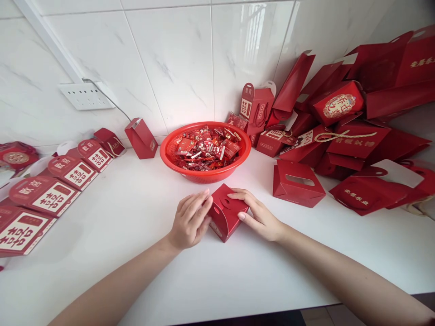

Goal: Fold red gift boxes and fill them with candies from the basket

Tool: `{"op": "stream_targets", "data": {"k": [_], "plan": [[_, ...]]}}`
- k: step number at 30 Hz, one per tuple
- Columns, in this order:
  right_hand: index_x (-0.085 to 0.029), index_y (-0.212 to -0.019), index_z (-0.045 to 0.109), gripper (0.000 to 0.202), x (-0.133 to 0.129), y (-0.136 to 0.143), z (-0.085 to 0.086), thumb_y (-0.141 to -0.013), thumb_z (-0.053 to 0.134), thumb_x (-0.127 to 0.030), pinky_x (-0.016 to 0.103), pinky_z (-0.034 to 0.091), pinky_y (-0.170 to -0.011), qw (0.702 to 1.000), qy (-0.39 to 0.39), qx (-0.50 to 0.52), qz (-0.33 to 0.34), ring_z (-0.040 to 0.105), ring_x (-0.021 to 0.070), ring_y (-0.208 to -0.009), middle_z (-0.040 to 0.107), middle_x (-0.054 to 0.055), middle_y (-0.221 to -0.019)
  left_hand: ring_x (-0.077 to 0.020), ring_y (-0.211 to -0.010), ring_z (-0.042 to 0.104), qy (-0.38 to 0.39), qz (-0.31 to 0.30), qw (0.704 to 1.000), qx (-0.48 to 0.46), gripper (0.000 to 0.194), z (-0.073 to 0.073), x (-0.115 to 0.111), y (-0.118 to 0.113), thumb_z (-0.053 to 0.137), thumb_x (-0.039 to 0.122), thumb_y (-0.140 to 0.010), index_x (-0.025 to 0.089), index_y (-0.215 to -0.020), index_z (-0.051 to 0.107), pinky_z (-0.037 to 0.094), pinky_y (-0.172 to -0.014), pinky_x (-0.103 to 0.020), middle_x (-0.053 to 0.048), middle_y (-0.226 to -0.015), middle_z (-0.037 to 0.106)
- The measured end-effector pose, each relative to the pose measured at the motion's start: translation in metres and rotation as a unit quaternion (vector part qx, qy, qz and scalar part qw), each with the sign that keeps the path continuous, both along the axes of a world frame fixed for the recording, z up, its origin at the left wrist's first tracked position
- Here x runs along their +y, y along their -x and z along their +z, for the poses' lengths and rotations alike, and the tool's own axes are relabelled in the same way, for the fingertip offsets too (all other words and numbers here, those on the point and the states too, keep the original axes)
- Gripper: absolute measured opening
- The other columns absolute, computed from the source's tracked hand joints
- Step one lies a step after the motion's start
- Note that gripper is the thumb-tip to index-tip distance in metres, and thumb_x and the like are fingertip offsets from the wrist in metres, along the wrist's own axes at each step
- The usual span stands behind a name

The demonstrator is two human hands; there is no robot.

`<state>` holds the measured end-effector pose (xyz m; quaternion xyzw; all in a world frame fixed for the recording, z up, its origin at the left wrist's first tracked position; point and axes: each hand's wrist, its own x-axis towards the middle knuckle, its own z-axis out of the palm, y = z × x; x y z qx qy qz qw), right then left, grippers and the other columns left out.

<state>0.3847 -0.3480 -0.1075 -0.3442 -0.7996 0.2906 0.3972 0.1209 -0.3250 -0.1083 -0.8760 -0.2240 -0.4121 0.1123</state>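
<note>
A small red gift box [228, 212] stands on the white table in front of me, its top flaps folded over and showing cut slots. My right hand [258, 215] holds it from the right, with the fingers on its top and the thumb at its near side. At the box's left side, my left hand [193, 219] has its fingers stretched out, close to the flap; whether they touch it is hard to tell. Just behind the box sits a red plastic basket [205, 175] full of red-wrapped sweets [207, 147].
A row of red boxes with white labels [56, 195] lines the left. One twisted red box [141, 138] stands by the wall. Many red boxes [356, 140] are piled at the right, with a red box with an oval window [299, 182] in front. A socket panel [86, 96] is on the wall.
</note>
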Motion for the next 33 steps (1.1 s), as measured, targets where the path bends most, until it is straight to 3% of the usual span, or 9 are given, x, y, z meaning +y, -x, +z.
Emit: {"op": "stream_targets", "data": {"k": [4,7,12,14,17,20,23,30,33], "plan": [[-0.027,-0.142,0.043,0.043,-0.003,0.003,0.001,-0.101,0.046,-0.04,0.047,0.04,-0.112,1.0,0.001,-0.003,-0.007,0.044,0.0274,-0.135,0.045,0.013,-0.144,-0.0316,-0.134,0.051,0.012,-0.038,0.995,0.093,0.067,0.005,-0.006,-0.006,0.049,0.041,-0.093,0.017,-0.153,0.032,0.023,-0.119,-0.048,-0.014,-0.146,0.052],[-0.027,-0.142,0.042,0.043,-0.003,0.003,0.001,-0.101,0.047,-0.039,0.046,0.04,-0.112,1.0,-0.003,-0.007,-0.007,0.044,0.0267,-0.136,0.046,0.013,-0.143,-0.0329,-0.132,0.052,0.052,-0.056,0.992,0.098,0.074,0.007,-0.006,-0.007,0.056,0.05,-0.088,0.018,-0.152,0.035,0.015,-0.121,-0.05,-0.013,-0.14,0.058],[-0.026,-0.144,0.04,0.047,-0.004,0.003,0.0,-0.1,0.049,-0.041,0.047,0.041,-0.113,0.999,-0.022,-0.031,0.004,0.042,0.0281,-0.138,0.045,0.014,-0.145,-0.0362,-0.128,0.055,0.094,-0.061,0.992,0.052,0.074,0.005,-0.005,-0.006,0.065,0.06,-0.076,0.022,-0.138,0.051,0.018,-0.119,-0.052,-0.013,-0.134,0.062],[-0.026,-0.146,0.038,0.052,-0.004,0.004,-0.001,-0.099,0.051,-0.042,0.048,0.042,-0.112,0.999,-0.03,-0.043,0.012,0.043,0.0286,-0.138,0.042,0.014,-0.147,-0.0356,-0.126,0.055,0.094,-0.049,0.994,0.042,0.062,0.005,-0.006,-0.005,0.062,0.054,-0.08,0.022,-0.132,0.054,0.022,-0.117,-0.053,-0.013,-0.132,0.063],[-0.029,-0.15,0.034,0.053,-0.003,0.003,-0.002,-0.1,0.048,-0.041,0.048,0.041,-0.113,0.998,-0.034,-0.058,0.013,0.043,0.0279,-0.139,0.038,0.012,-0.152,-0.033,-0.129,0.054,0.101,-0.028,0.994,0.026,0.042,0.006,-0.006,-0.003,0.051,0.031,-0.086,0.021,-0.126,0.055,0.025,-0.115,-0.054,-0.012,-0.132,0.063],[-0.033,-0.149,0.038,0.047,-0.002,0.003,-0.003,-0.102,0.043,-0.037,0.047,0.042,-0.113,0.997,-0.047,-0.059,0.002,0.043,0.0266,-0.138,0.04,0.009,-0.15,-0.0304,-0.131,0.052,0.118,-0.025,0.993,-0.006,0.041,0.006,-0.002,0.0,0.044,0.019,-0.086,0.021,-0.126,0.052,0.025,-0.114,-0.057,-0.011,-0.133,0.063],[-0.032,-0.147,0.04,0.047,-0.002,0.002,-0.005,-0.101,0.047,-0.036,0.049,0.043,-0.111,0.997,-0.072,-0.037,-0.017,0.042,0.0276,-0.138,0.041,0.011,-0.148,-0.0303,-0.13,0.052,0.113,-0.043,0.992,-0.037,0.048,0.002,0.004,0.003,0.046,0.019,-0.085,0.021,-0.133,0.047,0.025,-0.114,-0.059,-0.012,-0.137,0.06],[-0.029,-0.152,0.028,0.059,0.002,-0.003,-0.005,-0.099,0.051,-0.035,0.054,0.036,-0.115,0.995,-0.088,-0.024,-0.029,0.033,0.0285,-0.144,0.034,0.011,-0.157,-0.0367,-0.142,0.037,0.114,-0.066,0.986,-0.1,0.069,-0.007,0.006,0.0,0.053,0.032,-0.087,0.018,-0.15,0.03,0.028,-0.114,-0.061,-0.018,-0.155,0.035],[-0.029,-0.15,0.033,0.057,0.003,-0.002,0.0,-0.097,0.054,-0.036,0.051,0.034,-0.117,0.993,-0.096,-0.067,0.012,0.035,0.0275,-0.143,0.037,0.01,-0.156,-0.0346,-0.139,0.042,0.134,-0.057,0.988,-0.059,0.068,-0.002,0.006,0.001,0.051,0.027,-0.087,0.015,-0.151,0.03,0.031,-0.114,-0.058,-0.018,-0.151,0.042]]}}
